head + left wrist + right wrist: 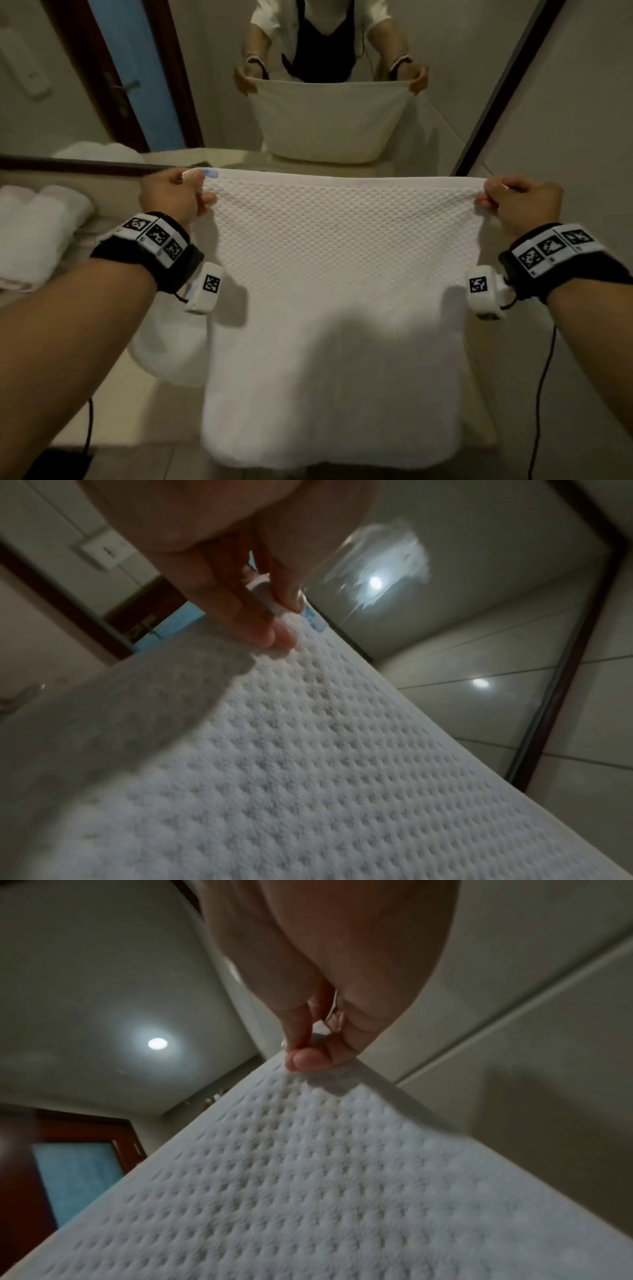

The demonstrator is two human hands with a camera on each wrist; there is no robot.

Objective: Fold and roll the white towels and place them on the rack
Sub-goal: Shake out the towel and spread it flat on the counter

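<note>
A white waffle-textured towel (342, 291) hangs spread out in front of me, held up by its top edge over the counter. My left hand (202, 197) pinches the top left corner, beside a small blue tag (210, 173). My right hand (486, 198) pinches the top right corner. In the left wrist view the fingers (270, 634) press the towel (308, 764) against the thumb. In the right wrist view the fingertips (304, 1061) clamp the corner of the towel (308, 1191). The towel's lower edge hangs past the counter's front.
Rolled white towels (37, 226) lie at the left on the counter (113, 394). A second white cloth (168, 342) lies under the held towel's left side. A mirror (445, 85) ahead reflects me and the towel. A wall (565, 137) stands at the right.
</note>
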